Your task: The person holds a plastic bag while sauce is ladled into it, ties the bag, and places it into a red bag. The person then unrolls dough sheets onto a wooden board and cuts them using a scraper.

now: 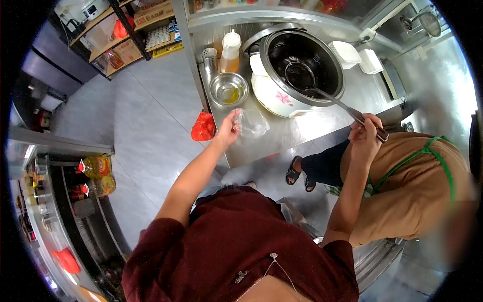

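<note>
My right hand (366,130) is closed around the dark handle of a ladle (336,99). The ladle's bowl rests inside a wide dark pot (322,55), where dark contents show; the pot sits in a white cooker body (279,98) with a pink flower on it. My left hand (229,128) pinches the edge of a clear plastic bag (254,123), which hangs over the counter's near left corner. Just beyond that hand stands a steel bowl (229,88) with some yellow liquid in it.
A squeeze bottle (230,50) and a metal shaker (210,59) stand behind the bowl. White containers (345,54) lie right of the pot on the steel counter (236,151). A red bag (203,127) hangs at its left edge. A person in a brown top (402,186) stands close on my right.
</note>
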{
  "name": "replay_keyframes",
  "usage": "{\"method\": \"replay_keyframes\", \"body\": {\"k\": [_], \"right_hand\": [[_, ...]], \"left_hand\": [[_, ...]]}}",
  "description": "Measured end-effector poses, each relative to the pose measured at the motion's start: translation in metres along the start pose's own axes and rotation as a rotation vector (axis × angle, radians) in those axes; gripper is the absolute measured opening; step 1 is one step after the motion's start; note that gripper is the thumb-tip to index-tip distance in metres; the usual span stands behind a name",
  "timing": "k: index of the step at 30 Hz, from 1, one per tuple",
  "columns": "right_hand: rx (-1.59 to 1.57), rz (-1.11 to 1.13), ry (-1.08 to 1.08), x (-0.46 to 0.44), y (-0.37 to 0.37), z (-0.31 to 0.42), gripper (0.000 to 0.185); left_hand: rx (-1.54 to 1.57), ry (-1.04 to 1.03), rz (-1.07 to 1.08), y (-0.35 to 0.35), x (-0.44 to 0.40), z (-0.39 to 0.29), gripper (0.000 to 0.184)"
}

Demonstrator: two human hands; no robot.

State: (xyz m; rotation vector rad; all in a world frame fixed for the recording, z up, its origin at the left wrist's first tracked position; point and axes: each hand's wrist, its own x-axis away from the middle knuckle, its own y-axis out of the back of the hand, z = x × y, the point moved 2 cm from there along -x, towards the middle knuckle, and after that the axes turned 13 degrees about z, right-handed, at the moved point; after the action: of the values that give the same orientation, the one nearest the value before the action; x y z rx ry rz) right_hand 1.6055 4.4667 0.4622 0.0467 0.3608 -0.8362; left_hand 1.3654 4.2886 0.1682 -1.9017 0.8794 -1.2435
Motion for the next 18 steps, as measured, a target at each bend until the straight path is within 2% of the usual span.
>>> {"method": "replay_keyframes", "body": {"k": [10, 18], "right_hand": [[-0.12, 0.085, -0.068, 0.059, -0.009, -0.017, 0.017], [-0.196, 0.219, -0.259, 0.107, -0.014, -0.081, 0.014]], "left_hand": [[-0.114, 0.039, -0.017, 0.009, 0.002, -0.005, 0.029], [-0.27, 0.018, -0.055, 0.025, -0.003, -0.005, 0.029]]}}
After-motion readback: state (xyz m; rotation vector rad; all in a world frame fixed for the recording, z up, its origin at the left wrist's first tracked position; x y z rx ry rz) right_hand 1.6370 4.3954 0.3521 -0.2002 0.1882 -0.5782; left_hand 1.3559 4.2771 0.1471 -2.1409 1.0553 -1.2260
